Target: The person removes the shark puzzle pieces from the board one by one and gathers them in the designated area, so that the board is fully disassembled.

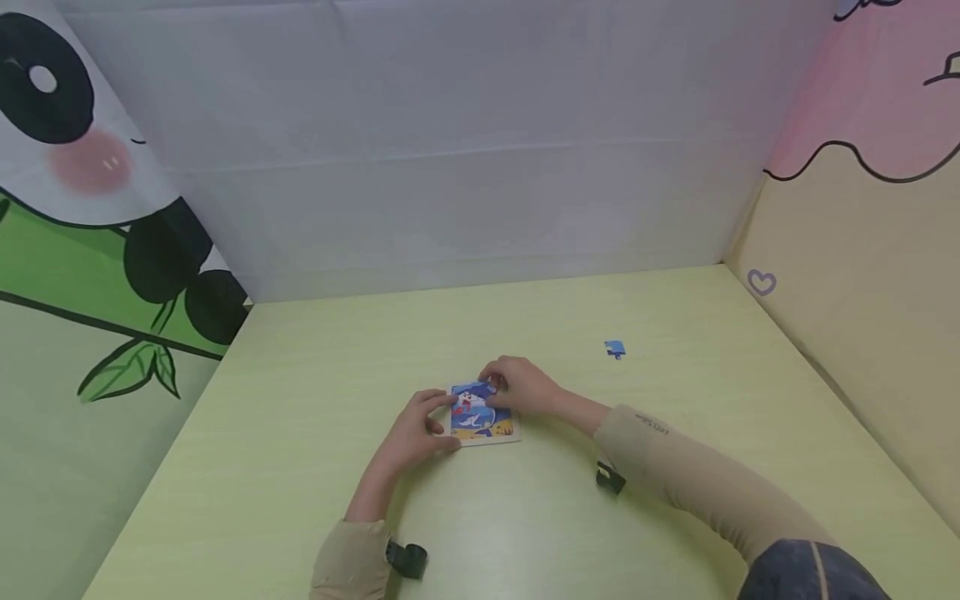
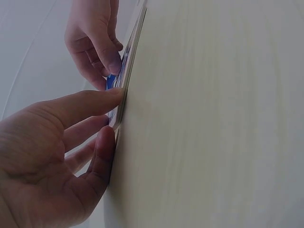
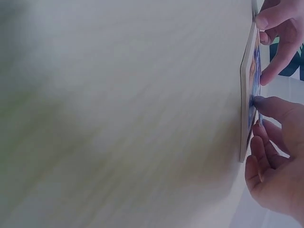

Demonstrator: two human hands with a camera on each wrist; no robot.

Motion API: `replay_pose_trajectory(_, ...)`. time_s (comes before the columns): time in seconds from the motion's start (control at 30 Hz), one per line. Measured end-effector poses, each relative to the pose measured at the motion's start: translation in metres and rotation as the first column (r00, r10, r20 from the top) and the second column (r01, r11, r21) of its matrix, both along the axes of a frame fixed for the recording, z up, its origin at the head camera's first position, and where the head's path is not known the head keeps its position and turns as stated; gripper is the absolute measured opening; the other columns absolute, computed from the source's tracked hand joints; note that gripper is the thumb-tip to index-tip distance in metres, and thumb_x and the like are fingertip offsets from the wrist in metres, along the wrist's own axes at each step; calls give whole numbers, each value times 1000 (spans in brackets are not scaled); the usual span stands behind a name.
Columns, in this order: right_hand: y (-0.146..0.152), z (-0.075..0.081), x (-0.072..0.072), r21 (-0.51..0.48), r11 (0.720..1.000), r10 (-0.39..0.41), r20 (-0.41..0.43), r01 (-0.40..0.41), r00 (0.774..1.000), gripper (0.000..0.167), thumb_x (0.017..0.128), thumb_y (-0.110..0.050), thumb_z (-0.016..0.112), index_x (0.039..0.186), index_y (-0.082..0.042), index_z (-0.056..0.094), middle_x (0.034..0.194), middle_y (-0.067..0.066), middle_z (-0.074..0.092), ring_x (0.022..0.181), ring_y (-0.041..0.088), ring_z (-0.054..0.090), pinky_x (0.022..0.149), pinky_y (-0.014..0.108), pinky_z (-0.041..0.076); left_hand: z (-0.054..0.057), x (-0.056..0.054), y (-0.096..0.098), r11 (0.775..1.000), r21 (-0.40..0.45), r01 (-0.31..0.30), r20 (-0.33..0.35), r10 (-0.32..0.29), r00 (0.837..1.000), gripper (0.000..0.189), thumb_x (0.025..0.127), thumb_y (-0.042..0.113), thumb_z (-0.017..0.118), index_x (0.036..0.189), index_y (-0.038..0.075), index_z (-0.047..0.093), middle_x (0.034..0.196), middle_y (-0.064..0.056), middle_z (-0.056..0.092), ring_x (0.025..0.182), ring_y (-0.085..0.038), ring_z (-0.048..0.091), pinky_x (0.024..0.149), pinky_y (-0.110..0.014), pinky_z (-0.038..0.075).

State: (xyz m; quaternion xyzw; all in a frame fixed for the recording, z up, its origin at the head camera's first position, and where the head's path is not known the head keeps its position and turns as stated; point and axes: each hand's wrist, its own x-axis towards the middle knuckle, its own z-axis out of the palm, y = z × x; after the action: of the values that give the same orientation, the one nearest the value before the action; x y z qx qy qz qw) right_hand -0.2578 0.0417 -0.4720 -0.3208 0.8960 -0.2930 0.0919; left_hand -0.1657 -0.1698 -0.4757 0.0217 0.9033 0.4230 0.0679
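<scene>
A small jigsaw puzzle (image 1: pixel 472 421) with a blue sea picture lies in its pale tray on the table. My left hand (image 1: pixel 414 429) grips the tray's left side, the thumb at the near corner and the index finger reaching over the picture. At the far right corner of the picture, my right hand (image 1: pixel 521 385) pinches a blue puzzle piece (image 3: pixel 260 118) between thumb and fingers, partly hidden by them. In the right wrist view this piece stands slightly tilted at the tray's face. One loose blue puzzle piece (image 1: pixel 615 348) lies apart, farther back and to the right.
The pale wooden table (image 1: pixel 555 525) meets a white cloth wall (image 1: pixel 465 208) at the back. Printed panels stand at the left (image 1: pixel 112 333) and right (image 1: pixel 855 317). A dark blue clothed knee (image 1: pixel 810 571) shows at the lower right.
</scene>
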Motion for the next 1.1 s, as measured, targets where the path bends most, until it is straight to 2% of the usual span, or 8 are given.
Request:
replay_pose_trajectory(0.13, -2, 1, -1, 67, 998, 23, -101, -16, 995, 39, 84, -25, 78, 118, -9, 69, 97, 0, 69, 83, 8, 58, 77, 25, 50, 3, 2, 0, 1000, -3, 7, -2, -7, 1000, 64, 77, 5, 82, 136, 7, 58, 149, -14, 43, 92, -19, 59, 73, -24, 49)
replay_pose_trajectory(0.27, -3, 3, -2, 140, 990, 67, -238, -34, 969, 37, 83, -28, 78, 115, -11, 72, 91, -2, 68, 77, 9, 55, 74, 26, 47, 4, 2, -1, 1000, -4, 14, -16, -15, 1000, 64, 76, 4, 82, 135, 5, 58, 148, -15, 43, 91, -19, 59, 72, -23, 49)
replay_pose_trajectory(0.4, -1, 4, -2, 141, 990, 71, -296, -30, 952, 33, 83, -28, 76, 113, -13, 73, 91, -3, 69, 78, 9, 55, 77, 28, 46, 4, 2, -1, 1000, 4, 14, -19, -13, 1000, 64, 75, 5, 82, 135, 6, 59, 147, -16, 44, 91, -19, 60, 72, -22, 49)
replay_pose_trajectory(0.7, 17, 2, -6, 108, 994, 37, -242, -11, 970, 30, 87, -26, 72, 116, -18, 71, 101, -5, 70, 91, 10, 60, 94, 34, 48, 2, 2, 0, 1000, 13, 12, -15, -12, 1000, 66, 74, 4, 82, 135, 5, 58, 147, -15, 44, 91, -18, 60, 71, -24, 50)
replay_pose_trajectory(0.9, 35, 0, -14, 70, 997, -23, -218, 39, 976, 32, 86, -22, 74, 117, -18, 70, 99, -7, 69, 92, 9, 59, 92, 32, 48, 3, 3, 1, 1000, 5, -3, -6, 3, 1000, 66, 74, 4, 83, 135, 5, 59, 148, -14, 44, 91, -18, 60, 73, -24, 49)
replay_pose_trajectory(1.1, 59, -1, -30, 52, 995, -73, -206, 86, 976, 32, 85, -21, 74, 117, -17, 70, 100, -6, 67, 94, 12, 58, 94, 37, 46, 2, 4, 1, 1000, -1, -11, -6, 11, 1000, 65, 74, 4, 82, 135, 6, 59, 148, -12, 44, 91, -17, 59, 74, -24, 48)
